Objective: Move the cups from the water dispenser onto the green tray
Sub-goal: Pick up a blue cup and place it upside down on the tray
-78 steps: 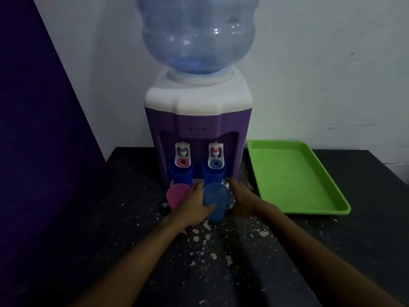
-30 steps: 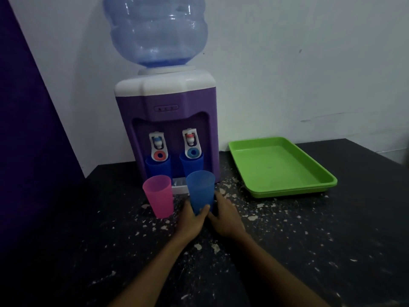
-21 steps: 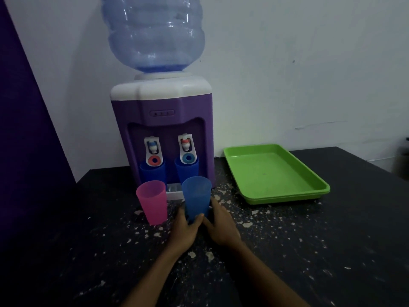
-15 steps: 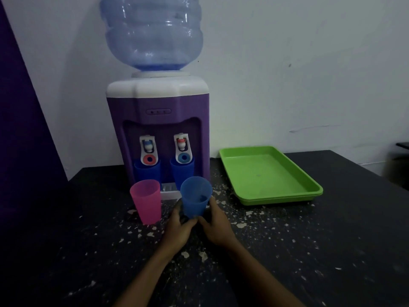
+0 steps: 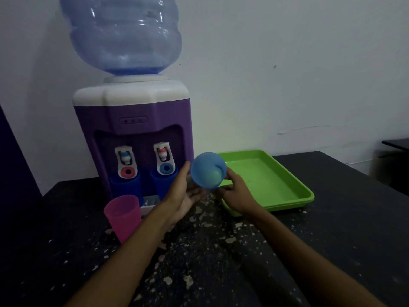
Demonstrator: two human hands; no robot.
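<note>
A light blue cup (image 5: pixel 208 169) is in the air between both hands, tilted with its mouth toward me, at the near left edge of the green tray (image 5: pixel 285 196). My left hand (image 5: pixel 181 193) cups it from the left and below. My right hand (image 5: pixel 236 196) grips it from the right. A pink cup (image 5: pixel 122 216) stands upright on the table left of my left forearm. The purple and white water dispenser (image 5: pixel 132 129) holds two dark blue cups (image 5: pixel 126 185) (image 5: pixel 163 180), one under each tap.
A large clear water bottle (image 5: pixel 124 34) sits on top of the dispenser. The black table (image 5: pixel 332 240) is speckled with pale flakes. A white wall stands behind, a dark purple panel (image 5: pixel 13 162) at the left, and a dark piece of furniture (image 5: pixel 396 158) at the far right.
The light blue cup has left the table, risen and shifted right toward the tray, tipping its mouth toward me. Both hands rose with it. The pink cup has stayed put.
</note>
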